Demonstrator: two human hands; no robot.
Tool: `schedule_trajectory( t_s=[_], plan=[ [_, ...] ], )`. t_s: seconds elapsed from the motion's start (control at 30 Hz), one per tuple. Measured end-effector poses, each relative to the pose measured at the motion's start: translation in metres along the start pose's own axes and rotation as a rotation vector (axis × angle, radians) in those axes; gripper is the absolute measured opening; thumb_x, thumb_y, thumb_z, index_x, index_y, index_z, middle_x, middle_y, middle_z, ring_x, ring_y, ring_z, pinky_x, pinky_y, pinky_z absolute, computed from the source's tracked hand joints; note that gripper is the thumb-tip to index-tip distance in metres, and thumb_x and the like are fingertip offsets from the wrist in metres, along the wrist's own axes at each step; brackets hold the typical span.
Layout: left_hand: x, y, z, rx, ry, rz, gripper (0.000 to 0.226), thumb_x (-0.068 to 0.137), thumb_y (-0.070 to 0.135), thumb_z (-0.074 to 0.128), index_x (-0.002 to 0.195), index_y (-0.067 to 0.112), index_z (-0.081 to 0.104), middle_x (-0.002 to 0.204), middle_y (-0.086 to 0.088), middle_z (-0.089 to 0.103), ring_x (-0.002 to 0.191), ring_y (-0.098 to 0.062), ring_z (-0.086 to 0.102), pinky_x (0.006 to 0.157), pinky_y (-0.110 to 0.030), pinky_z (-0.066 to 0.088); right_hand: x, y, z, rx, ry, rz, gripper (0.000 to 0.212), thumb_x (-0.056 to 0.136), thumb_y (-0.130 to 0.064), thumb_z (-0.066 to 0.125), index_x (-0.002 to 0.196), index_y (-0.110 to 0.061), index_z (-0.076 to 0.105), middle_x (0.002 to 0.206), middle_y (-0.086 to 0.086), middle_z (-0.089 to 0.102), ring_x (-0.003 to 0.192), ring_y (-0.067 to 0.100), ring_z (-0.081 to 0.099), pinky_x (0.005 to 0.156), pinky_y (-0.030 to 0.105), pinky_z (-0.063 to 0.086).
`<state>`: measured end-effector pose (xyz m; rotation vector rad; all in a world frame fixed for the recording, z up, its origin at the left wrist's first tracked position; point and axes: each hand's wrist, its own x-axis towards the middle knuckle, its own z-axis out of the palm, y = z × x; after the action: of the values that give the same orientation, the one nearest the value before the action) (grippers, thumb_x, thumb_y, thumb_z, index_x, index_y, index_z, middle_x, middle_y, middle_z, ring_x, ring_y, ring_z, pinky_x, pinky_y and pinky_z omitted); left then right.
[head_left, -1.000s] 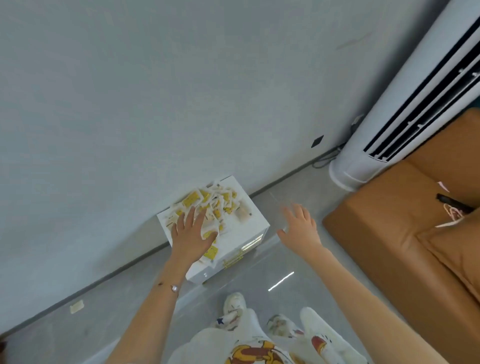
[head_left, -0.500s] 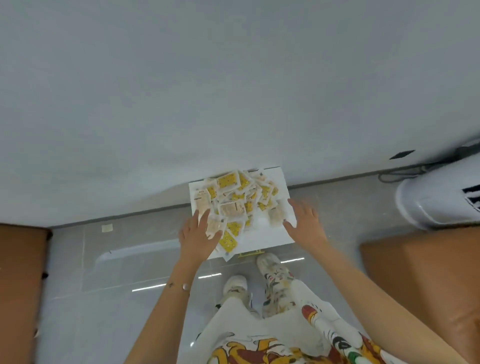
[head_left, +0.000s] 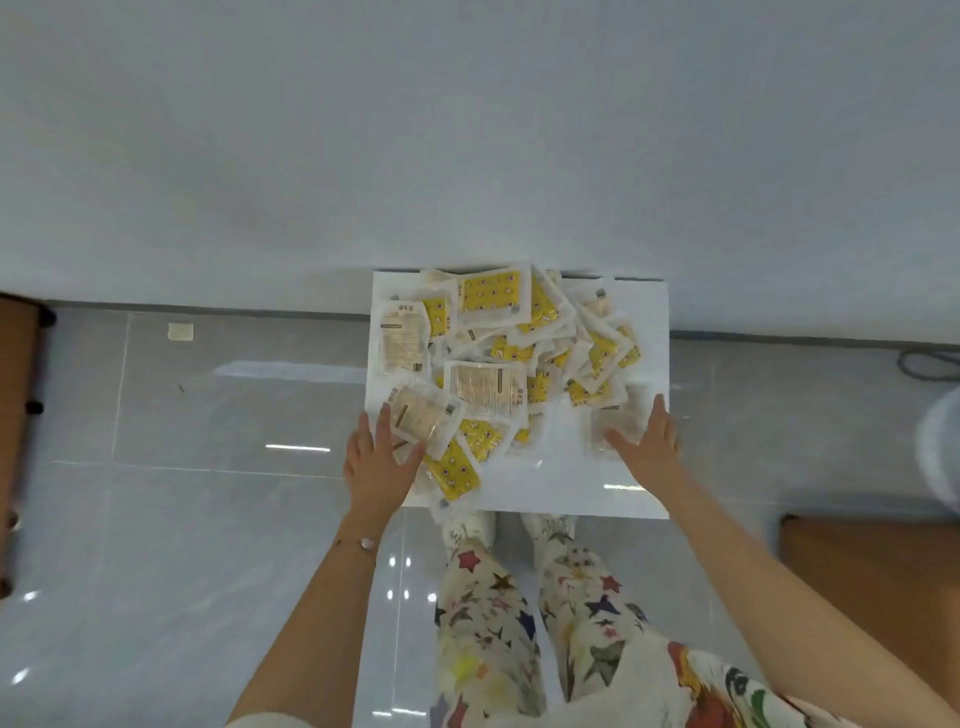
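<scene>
On the white box (head_left: 571, 483), your left hand (head_left: 379, 467) & right hand (head_left: 649, 447) rest flat-fingered, gripping nothing — packets (head_left: 498, 364) look light, slick (soft film); pinch an edge w/ care.

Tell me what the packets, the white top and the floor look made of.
Small yellow-and-white packets: thin plastic film, seemingly; crinkled, shiny edges. Square white top: smooth, glossy, perhaps lacquered board or plastic; reflects light. Grey floor: polished tile, with grout lines and glare.
</scene>
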<state>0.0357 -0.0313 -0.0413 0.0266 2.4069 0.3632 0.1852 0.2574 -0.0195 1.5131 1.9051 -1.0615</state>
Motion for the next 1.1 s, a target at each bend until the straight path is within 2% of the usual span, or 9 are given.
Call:
schedule_trajectory(
  t_s=[0.23, 0.33, 0.43, 0.57, 0.67, 0.73, 0.8, 0.97, 1.1],
  plan=[
    [0.015, -0.003, 0.052, -0.358, 0.254, -0.38, 0.11, 0.073, 0.067, 0.066, 0.154, 0.022, 0.006, 0.161, -0.012, 0.007, 0.148, -0.029, 0.008, 0.117, -0.048, 0.008, 0.027, 0.001, 0.049, 0.036, 0.288, 0.059, 0.103, 0.079, -0.045, 0.073, 0.153, -0.019, 0.005, 0.157, 0.007, 0.013, 0.143, 0.032, 0.014, 0.111, 0.052, 0.023],
    [0.005, -0.012, 0.058, -0.4, 0.259, -0.443, 0.11, 0.072, 0.063, 0.07, 0.153, 0.02, 0.008, 0.16, -0.011, 0.01, 0.148, -0.028, 0.008, 0.117, -0.049, 0.009, 0.029, 0.002, 0.054, 0.097, 0.35, 0.072, 0.098, 0.078, -0.03, 0.075, 0.152, -0.02, 0.011, 0.15, 0.01, 0.024, 0.137, 0.034, 0.025, 0.109, 0.049, 0.027],
    [-0.01, -0.021, 0.057, -0.472, 0.22, -0.48, 0.11, 0.073, 0.055, 0.074, 0.153, 0.019, 0.009, 0.16, -0.012, 0.009, 0.148, -0.029, 0.008, 0.117, -0.051, 0.012, 0.028, -0.002, 0.051, 0.345, 0.303, 0.108, 0.098, 0.076, -0.022, 0.078, 0.151, -0.02, 0.016, 0.147, 0.01, 0.028, 0.134, 0.032, 0.033, 0.106, 0.046, 0.037],
    [-0.03, -0.029, 0.065, -0.868, 0.16, -0.647, 0.118, 0.069, 0.045, 0.081, 0.152, 0.027, 0.0, 0.158, -0.011, 0.015, 0.141, -0.035, 0.026, 0.11, -0.056, 0.033, 0.025, -0.011, 0.041, 0.757, 0.264, 0.17, 0.074, 0.086, -0.023, 0.07, 0.146, -0.019, 0.028, 0.145, 0.007, 0.04, 0.122, 0.022, 0.048, 0.094, 0.032, 0.046],
    [-0.04, -0.03, 0.071, -1.147, -0.02, -0.814, 0.105, 0.071, 0.047, 0.078, 0.15, 0.018, 0.016, 0.137, -0.011, 0.047, 0.121, -0.036, 0.053, 0.089, -0.054, 0.052, 0.03, -0.022, 0.037, 0.752, 0.241, 0.14, 0.068, 0.082, -0.034, 0.073, 0.138, -0.019, 0.037, 0.132, 0.003, 0.052, 0.106, 0.017, 0.053, 0.081, 0.027, 0.048],
    [-0.046, -0.03, 0.073, -1.251, -0.195, -0.806, 0.083, 0.072, 0.055, 0.07, 0.136, 0.01, 0.044, 0.122, -0.013, 0.063, 0.104, -0.032, 0.063, 0.075, -0.044, 0.057, 0.037, -0.031, 0.035, 0.693, 0.228, 0.115, 0.062, 0.08, -0.034, 0.075, 0.131, -0.017, 0.045, 0.121, 0.001, 0.057, 0.098, 0.017, 0.056, 0.071, 0.024, 0.046],
    [-0.048, -0.03, 0.073, -1.295, -0.277, -0.777, 0.063, 0.082, 0.054, 0.06, 0.126, 0.01, 0.056, 0.112, -0.012, 0.068, 0.099, -0.029, 0.066, 0.068, -0.038, 0.056, 0.043, -0.036, 0.032, 0.639, 0.206, 0.104, 0.05, 0.079, -0.035, 0.075, 0.12, -0.014, 0.054, 0.113, 0.002, 0.062, 0.097, 0.02, 0.059, 0.074, 0.027, 0.046],
    [-0.057, -0.025, 0.062, -1.246, -0.254, -0.664, 0.039, 0.091, 0.033, 0.062, 0.126, 0.018, 0.054, 0.11, -0.007, 0.067, 0.097, -0.024, 0.064, 0.064, -0.034, 0.055, 0.04, -0.025, 0.032, 0.666, 0.102, 0.091, 0.031, 0.079, -0.031, 0.076, 0.102, -0.016, 0.06, 0.102, 0.002, 0.066, 0.093, 0.021, 0.062, 0.079, 0.032, 0.05],
    [-0.071, -0.022, 0.053, -1.219, -0.198, -0.541, 0.038, 0.089, 0.02, 0.066, 0.125, 0.016, 0.057, 0.112, -0.006, 0.069, 0.1, -0.023, 0.067, 0.069, -0.034, 0.057, 0.019, -0.007, 0.027, 0.617, 0.068, 0.038, 0.028, 0.081, -0.026, 0.074, 0.101, -0.015, 0.057, 0.09, -0.002, 0.062, 0.082, 0.019, 0.059, 0.065, 0.025, 0.047]
  ],
)
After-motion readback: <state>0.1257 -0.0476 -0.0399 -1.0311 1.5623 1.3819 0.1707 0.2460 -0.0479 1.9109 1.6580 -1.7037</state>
